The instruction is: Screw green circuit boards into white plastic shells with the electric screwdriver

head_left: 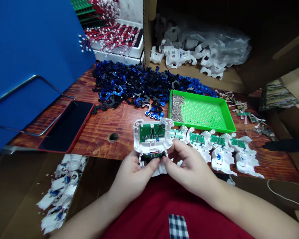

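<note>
Between my two hands, at the table's front edge, is a white plastic controller shell [153, 146] in two halves. A green circuit board [151, 132] sits in its far half, and part of another board [153, 154] shows in the near half. My left hand [137, 169] grips the near half from the left, with the thumb pressed on its inner side. My right hand [186, 161] is closed at its right side, thumb and fingertips pressed together by the shell's edge. Whether those fingertips pinch a small part is hidden.
Right of my hands stand several white shells [221, 159] with green boards. Behind is a green tray [204, 111] with screws. A heap of blue and black parts [139, 83] lies farther back. A phone [67, 124] rests left on a wire stand [35, 78]. A screwdriver-like tool [286, 145] is right.
</note>
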The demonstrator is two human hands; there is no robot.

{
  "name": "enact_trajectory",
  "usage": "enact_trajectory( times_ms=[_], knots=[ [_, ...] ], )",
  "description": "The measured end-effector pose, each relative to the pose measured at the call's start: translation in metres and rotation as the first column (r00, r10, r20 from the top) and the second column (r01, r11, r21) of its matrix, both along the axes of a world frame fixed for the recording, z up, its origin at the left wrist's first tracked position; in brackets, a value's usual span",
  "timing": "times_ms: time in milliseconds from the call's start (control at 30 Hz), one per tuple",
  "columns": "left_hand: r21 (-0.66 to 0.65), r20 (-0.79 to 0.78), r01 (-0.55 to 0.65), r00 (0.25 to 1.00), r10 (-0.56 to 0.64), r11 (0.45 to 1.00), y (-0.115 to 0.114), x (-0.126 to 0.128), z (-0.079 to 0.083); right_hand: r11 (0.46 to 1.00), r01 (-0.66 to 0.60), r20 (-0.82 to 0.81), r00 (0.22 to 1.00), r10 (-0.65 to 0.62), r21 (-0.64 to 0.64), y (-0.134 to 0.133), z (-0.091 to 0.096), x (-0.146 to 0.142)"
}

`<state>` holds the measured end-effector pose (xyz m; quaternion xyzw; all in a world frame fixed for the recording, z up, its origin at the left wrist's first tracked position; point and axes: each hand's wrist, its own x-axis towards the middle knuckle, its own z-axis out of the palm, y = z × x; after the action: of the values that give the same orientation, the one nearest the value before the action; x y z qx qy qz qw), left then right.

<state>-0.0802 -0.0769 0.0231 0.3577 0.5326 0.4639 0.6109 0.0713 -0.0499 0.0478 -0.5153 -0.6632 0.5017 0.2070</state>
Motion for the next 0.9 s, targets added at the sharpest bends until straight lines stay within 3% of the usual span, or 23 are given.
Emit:
enact_trajectory(
  times_ms=[200, 433, 667, 900],
  knots=[
    [0.085, -0.021, -0.062, 0.998, 0.064, 0.994, -0.007, 0.0, -0.009, 0.969, -0.07, 0.123, 0.992, 0.042, 0.238, -0.003, 0.008, 0.0],
    [0.056, -0.08, -0.119, 0.989, 0.124, 0.991, -0.007, 0.0, -0.008, 0.943, -0.109, 0.132, 0.989, 0.07, 0.313, -0.004, 0.01, -0.001],
    [-0.091, 0.016, -0.074, 0.997, 0.075, 0.993, -0.005, 0.003, 0.002, 0.986, -0.053, 0.01, 0.999, 0.052, 0.16, -0.001, 0.007, 0.003],
    [-0.051, -0.02, -0.058, 0.998, 0.057, 0.997, -0.003, 0.005, 0.0, 0.992, -0.029, 0.052, 0.998, 0.023, 0.119, 0.0, 0.004, 0.003]
  ],
)
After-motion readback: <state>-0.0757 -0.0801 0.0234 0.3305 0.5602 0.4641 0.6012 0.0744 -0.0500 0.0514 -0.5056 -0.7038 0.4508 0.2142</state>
